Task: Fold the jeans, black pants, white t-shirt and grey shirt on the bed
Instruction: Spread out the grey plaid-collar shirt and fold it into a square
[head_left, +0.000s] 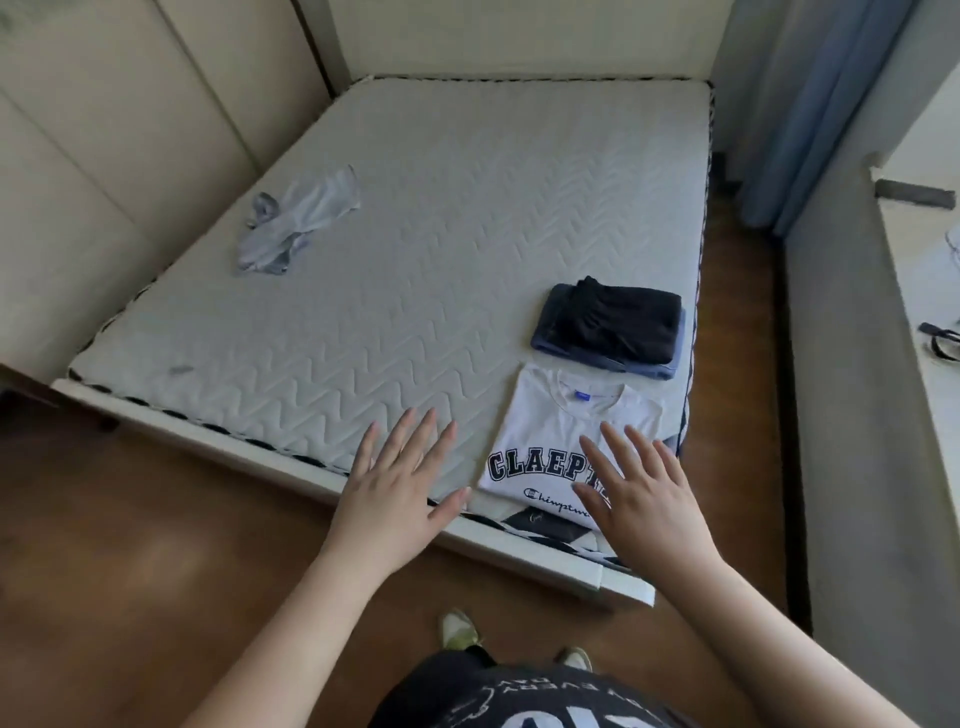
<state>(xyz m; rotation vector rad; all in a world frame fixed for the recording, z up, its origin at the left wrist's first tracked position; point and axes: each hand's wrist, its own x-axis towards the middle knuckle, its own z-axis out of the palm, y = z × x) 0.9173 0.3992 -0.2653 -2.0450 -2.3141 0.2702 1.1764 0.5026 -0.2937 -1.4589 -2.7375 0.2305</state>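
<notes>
- The t-shirt (563, 441) lies folded, print up, at the near right corner of the bed (415, 260); its near edge reaches the mattress edge.
- Just behind it, the black pants (618, 319) sit folded on top of the folded jeans (660, 370), whose blue edge shows around them.
- The grey shirt (296, 223) lies crumpled and unfolded near the far left side, well apart from the others; by the look of things it is the one garment left.
- The left hand (400, 493) hovers flat over bare mattress beside the t-shirt, fingers straight and spread, holding nothing.
- The right hand (644, 499) is over the t-shirt's print, fingers likewise spread and empty; whether the palm touches the cloth cannot be told.
- The step in hand looks like a last smoothing of the t-shirt. To do it well, the person should press with flat palms from the middle outward, without dragging the folded edges open or nudging the shirt off the bed edge.
- For the grey shirt next, she or he would do best to pull it to open mattress, spread it flat and square the sleeves first.
</notes>
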